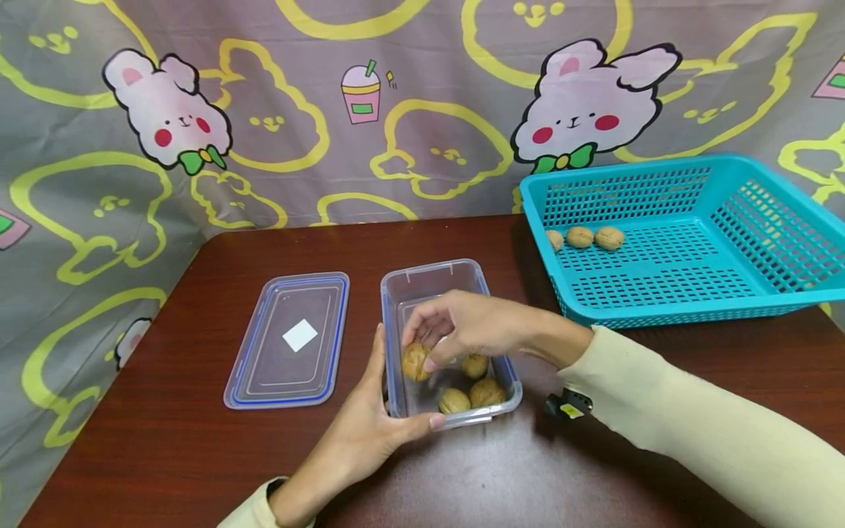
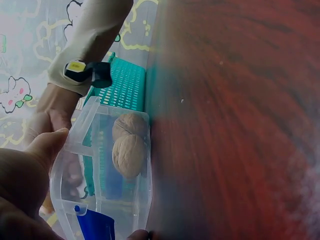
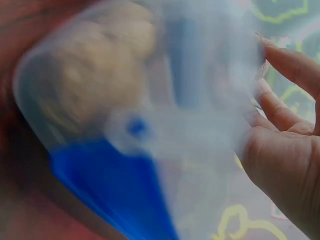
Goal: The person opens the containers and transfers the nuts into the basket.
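Observation:
A clear plastic container (image 1: 386, 315) with a blue-lined rim stands on the table. My left hand (image 1: 359, 440) grips its near left corner, thumb over the near rim and fingers along the left wall. Inside it, my right hand (image 1: 472, 326) pinches a walnut (image 1: 415, 363) between thumb and fingers. Three more walnuts (image 1: 487, 394) lie at the container's near end; two walnuts (image 2: 128, 156) show through the wall in the left wrist view. The right wrist view is blurred, with the container's blue latch (image 3: 112, 185) close to the camera.
A flat clear lid (image 1: 280, 374) with a blue seal and a white square lies left of the container. At the right stands a turquoise basket (image 1: 660, 297), with three walnuts (image 1: 609, 237) near its left wall. A patterned curtain (image 1: 449, 66) hangs behind the table.

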